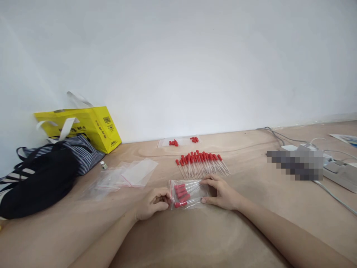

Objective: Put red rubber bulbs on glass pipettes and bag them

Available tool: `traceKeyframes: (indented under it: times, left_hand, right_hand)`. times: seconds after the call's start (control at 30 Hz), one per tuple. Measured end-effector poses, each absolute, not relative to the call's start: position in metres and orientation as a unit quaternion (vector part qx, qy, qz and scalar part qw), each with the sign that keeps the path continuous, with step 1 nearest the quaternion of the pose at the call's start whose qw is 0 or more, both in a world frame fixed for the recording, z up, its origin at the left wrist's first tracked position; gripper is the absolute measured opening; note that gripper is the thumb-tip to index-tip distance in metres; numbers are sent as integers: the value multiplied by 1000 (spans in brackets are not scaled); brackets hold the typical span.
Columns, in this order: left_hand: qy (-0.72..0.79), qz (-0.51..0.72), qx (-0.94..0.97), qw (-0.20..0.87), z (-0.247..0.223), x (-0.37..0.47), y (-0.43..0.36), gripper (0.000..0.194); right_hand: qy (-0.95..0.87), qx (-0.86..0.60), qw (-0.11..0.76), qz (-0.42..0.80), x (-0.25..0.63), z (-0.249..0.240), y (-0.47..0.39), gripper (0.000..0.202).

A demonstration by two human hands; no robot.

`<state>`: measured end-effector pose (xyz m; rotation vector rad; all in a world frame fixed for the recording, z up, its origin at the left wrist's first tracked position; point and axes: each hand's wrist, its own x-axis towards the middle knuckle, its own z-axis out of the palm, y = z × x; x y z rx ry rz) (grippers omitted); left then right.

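In front of me a clear zip-lock bag (192, 194) lies flat on the table, with several red-bulbed droppers (182, 194) inside, bulbs toward its red-striped left edge. My left hand (154, 203) pinches that edge, fingers curled together. At the other end, my right hand (220, 192) holds the bag with thumb and fingertips on its near and far corners. Just beyond the bag lies a fanned pile of loose droppers (200, 158), red bulbs pointing away from me. To the left, flat zip-lock bags (139, 173) overlap in a stack.
More bagged droppers (178, 141) lie near the wall. On the left are a yellow carrier bag (106, 128), a striped bag (89, 152), a black bag (44, 182) and a small bottle (103, 165). A power strip (341, 173) with cables sits at right.
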<state>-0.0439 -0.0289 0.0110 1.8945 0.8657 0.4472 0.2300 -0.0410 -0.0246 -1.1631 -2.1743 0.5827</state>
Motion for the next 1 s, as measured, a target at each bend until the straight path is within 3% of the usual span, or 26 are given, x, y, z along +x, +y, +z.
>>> traceKeyframes:
  times: [0.2, 0.5, 0.67, 0.87, 1.0]
  left_hand:
    - [383, 160, 836, 360, 9, -39, -31, 24]
    - [368, 193, 827, 379, 4, -38, -29, 28]
    - [464, 222, 732, 447, -4, -37, -31, 30]
    - [432, 192, 677, 564, 5, -33, -35, 37]
    - [439, 164, 683, 560, 12, -31, -36, 38]
  right_hand:
    - [-816, -432, 312, 221, 233, -26, -39, 51]
    - [-829, -411, 337, 175, 237, -24, -35, 34]
    - [-837, -415, 329, 141, 234, -26, -34, 18]
    - [-823, -456, 327, 89, 227, -31, -33, 10]
    - [-805, -498, 317, 64, 221, -29, -34, 13]
